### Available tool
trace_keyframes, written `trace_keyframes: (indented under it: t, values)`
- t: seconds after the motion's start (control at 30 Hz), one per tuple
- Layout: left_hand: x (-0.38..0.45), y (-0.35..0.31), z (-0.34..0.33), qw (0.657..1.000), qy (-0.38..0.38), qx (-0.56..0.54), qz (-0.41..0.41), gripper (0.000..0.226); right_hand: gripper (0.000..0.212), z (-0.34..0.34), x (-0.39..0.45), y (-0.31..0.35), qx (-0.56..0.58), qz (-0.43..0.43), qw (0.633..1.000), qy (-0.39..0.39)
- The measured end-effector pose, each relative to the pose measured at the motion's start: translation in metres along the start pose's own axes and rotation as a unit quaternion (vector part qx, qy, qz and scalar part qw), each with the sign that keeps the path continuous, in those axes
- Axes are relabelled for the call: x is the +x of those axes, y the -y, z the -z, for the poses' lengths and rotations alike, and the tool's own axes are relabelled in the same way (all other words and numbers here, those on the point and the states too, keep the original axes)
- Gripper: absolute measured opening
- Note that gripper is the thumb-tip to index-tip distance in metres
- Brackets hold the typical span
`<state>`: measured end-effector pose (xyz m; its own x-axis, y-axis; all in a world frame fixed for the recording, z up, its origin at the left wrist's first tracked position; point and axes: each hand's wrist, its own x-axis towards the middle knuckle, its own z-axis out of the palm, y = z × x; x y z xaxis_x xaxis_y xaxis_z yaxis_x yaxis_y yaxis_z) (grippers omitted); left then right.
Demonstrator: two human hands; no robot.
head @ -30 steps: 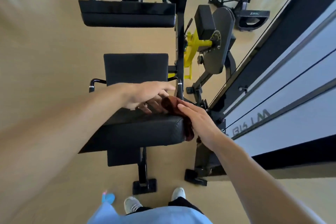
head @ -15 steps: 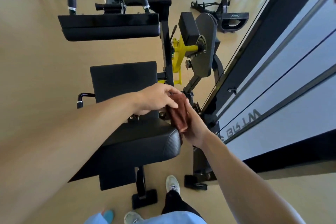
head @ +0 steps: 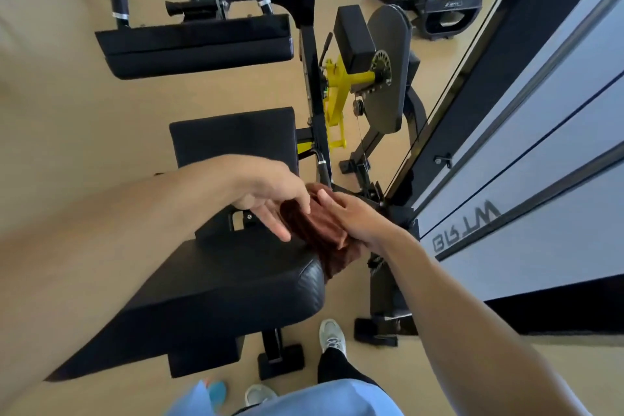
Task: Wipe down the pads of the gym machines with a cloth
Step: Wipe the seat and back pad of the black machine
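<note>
Brown cloth (head: 326,233), bunched and folded, lies between the two hands at the right edge of the seat pad (head: 219,284), its lower end hanging down past that edge; right hand (head: 354,218) lies flat on top of the cloth, fingers straight and together, palm pressing down on the fabric; left hand (head: 270,192) reaches in from the opposite side, fingers loosely extended and slightly spread, fingertips touching the cloth's left fold; whether the left hand actually pinches the fabric cannot be told.

Seat pad: black, textured vinyl, directly beneath and to the left of both hands; back pad (head: 233,138), black, flat, just beyond the left hand; metal bracket (head: 241,219) with a bolt, between the two pads, just below the left hand's fingers.

Long black pad (head: 199,47), well beyond the hands; small black block pad (head: 354,37) beyond the right hand, beside a grey cam plate (head: 388,71); yellow adjuster arm (head: 337,91) beside the black upright beyond the hands.

Tan floor (head: 67,111) left of the left forearm; grey panel (head: 540,179) with mirrored lettering, right of the right forearm; white shoe (head: 332,338) below the right hand, near the machine's base.
</note>
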<state>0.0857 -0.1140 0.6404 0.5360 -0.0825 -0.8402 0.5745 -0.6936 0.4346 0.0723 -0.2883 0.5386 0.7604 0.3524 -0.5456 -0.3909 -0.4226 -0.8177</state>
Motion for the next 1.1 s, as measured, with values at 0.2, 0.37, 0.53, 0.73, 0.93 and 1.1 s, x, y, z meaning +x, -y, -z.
trace_keyframes:
  t: [0.2,0.37,0.53,0.73,0.93,1.1]
  values:
    - [0.032,0.023,0.007,0.982,0.028,0.174,0.072,0.042,0.048,-0.037,-0.005,-0.014,0.131,-0.103,0.986,0.02]
    - [0.055,0.035,0.013,0.972,0.026,0.227,0.047,0.037,0.055,-0.058,0.013,-0.022,0.173,-0.089,0.981,0.011]
    - [0.104,0.046,0.008,0.971,0.034,0.234,0.033,0.044,0.045,-0.064,0.068,-0.046,0.196,-0.112,0.974,-0.007]
    - [0.179,0.06,0.021,0.965,0.031,0.258,0.04,0.047,0.065,-0.067,0.164,-0.084,0.161,-0.174,0.971,0.015]
    - [0.259,0.075,0.024,0.976,0.003,0.201,0.088,0.042,0.028,-0.061,0.218,-0.093,0.157,-0.178,0.971,0.035]
    - [0.288,0.078,0.024,0.983,-0.018,0.164,0.082,0.041,0.04,-0.063,0.233,-0.098,0.096,-0.163,0.982,0.017]
